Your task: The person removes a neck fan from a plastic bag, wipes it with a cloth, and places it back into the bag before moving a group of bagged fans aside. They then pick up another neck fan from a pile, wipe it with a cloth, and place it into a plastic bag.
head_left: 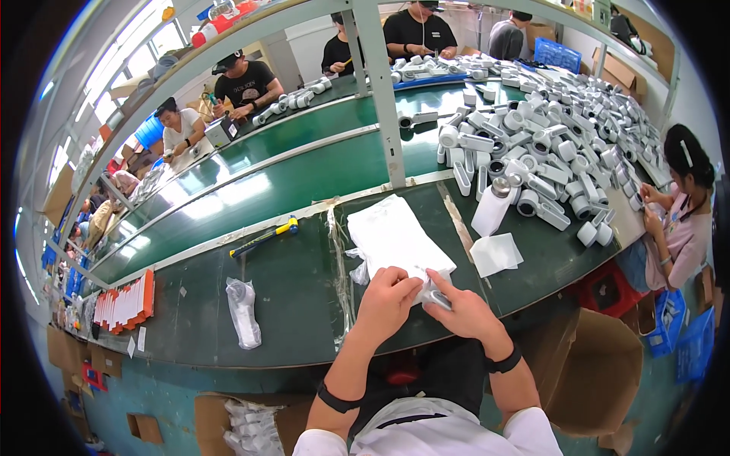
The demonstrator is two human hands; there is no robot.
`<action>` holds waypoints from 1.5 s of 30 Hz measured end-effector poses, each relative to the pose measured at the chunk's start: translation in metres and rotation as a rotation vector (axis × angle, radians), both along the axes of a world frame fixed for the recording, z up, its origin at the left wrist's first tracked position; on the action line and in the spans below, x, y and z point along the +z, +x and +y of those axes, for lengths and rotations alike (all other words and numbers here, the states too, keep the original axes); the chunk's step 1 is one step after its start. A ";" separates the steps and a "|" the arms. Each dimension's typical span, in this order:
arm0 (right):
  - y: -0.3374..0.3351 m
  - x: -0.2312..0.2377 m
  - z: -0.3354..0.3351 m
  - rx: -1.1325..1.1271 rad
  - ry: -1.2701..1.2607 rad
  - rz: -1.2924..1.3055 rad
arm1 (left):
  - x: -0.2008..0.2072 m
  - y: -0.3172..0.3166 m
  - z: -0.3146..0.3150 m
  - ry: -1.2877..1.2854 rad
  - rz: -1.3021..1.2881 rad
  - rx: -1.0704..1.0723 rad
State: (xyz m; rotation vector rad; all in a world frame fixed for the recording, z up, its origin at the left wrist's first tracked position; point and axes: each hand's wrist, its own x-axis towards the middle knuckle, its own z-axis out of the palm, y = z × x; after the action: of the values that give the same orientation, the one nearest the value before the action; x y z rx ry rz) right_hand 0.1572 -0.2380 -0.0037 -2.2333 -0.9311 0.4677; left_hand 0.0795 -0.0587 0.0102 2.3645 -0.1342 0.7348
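At the front edge of the dark green bench, my left hand (388, 301) pinches the edge of a thin clear plastic bag (420, 278). Close beside it, my right hand (465, 307) grips a grey-and-white plastic housing (439, 299), whose end is at the bag; how far it is inside I cannot make out. Both hands are over the near end of a stack of white plastic bags (391, 228). To the left lies a bagged white housing (242, 313). A white bottle (492, 207) stands to the right, behind a small white sheet (496, 254).
A large pile of grey-white housings (544, 144) covers the right side. A yellow-and-black hammer (265, 236) and orange-and-white cards (125, 302) lie left. A metal post (388, 99) rises beyond the bags. Cardboard boxes (597, 365) stand below; a co-worker (679, 220) sits at right.
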 end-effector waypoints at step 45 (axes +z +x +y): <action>-0.008 -0.035 0.026 -0.520 0.551 0.344 | -0.032 -0.031 -0.024 -0.496 0.316 -0.354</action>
State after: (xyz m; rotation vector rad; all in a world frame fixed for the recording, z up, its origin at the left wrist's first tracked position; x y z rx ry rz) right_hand 0.1493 -0.2123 -0.0383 -1.7199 -0.2337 0.2905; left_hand 0.0486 -0.0823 -0.0223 1.8797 -0.2018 0.1872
